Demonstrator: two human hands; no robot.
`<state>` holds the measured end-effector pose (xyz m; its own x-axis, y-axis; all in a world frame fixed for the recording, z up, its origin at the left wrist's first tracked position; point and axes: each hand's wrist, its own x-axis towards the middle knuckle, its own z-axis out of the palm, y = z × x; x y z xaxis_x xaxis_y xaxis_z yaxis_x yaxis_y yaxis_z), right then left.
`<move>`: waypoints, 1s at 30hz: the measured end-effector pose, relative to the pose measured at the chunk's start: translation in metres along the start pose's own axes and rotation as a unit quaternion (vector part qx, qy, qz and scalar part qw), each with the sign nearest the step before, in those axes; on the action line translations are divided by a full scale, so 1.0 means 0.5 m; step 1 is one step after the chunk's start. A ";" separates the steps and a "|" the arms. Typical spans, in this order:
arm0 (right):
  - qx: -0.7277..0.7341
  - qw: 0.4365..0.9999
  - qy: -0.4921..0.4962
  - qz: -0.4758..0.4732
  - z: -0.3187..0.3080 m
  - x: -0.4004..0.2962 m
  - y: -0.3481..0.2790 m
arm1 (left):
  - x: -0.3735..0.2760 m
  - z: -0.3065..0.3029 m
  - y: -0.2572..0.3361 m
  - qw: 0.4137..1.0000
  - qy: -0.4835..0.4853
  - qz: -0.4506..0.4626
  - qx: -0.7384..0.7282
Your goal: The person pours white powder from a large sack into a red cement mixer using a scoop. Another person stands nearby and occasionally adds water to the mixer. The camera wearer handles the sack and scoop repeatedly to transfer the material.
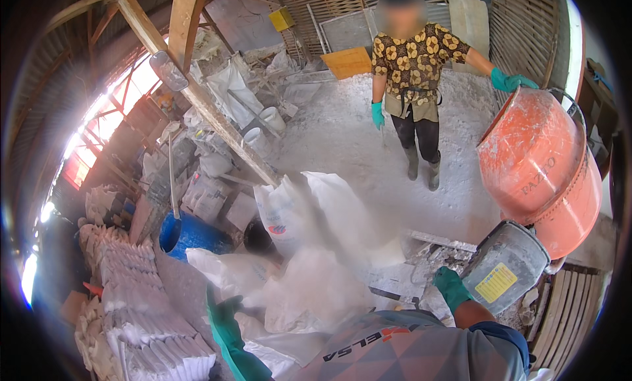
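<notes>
My left hand (224,314), in a green rubber glove, is beside the white sacks with its thumb apart from the fingers. Nothing shows in its grasp. In front of me a powder-covered white sack (316,292) lies slumped, its outline blurred by dust. Behind it stand a printed white sack (279,218) and another white sack (340,218). My right hand (450,287), gloved in green, is at the side of a tilted grey plastic drum (518,262) with a yellow label. Its fingers look curled, but whether they grip the drum cannot be seen.
A co-worker (414,74) stands across from me, one gloved hand on an orange mixer drum (543,168). Stacked sacks (133,292) and a blue barrel (197,235) are at left. A wooden post (212,116) slants overhead. White powder coats the floor (326,139).
</notes>
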<state>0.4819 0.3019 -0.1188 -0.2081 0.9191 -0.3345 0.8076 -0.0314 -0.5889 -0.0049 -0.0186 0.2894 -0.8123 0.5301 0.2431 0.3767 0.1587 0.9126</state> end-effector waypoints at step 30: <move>0.079 0.995 0.027 -0.050 0.000 -0.016 -0.015 | 0.000 0.007 0.078 0.998 -0.025 -0.035 0.054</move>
<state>0.4775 0.2947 -0.1114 -0.2497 0.9403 -0.2313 0.6862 0.0033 -0.7274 0.0115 -0.0095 0.3235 -0.8168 0.5542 0.1603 0.3671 0.2850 0.8854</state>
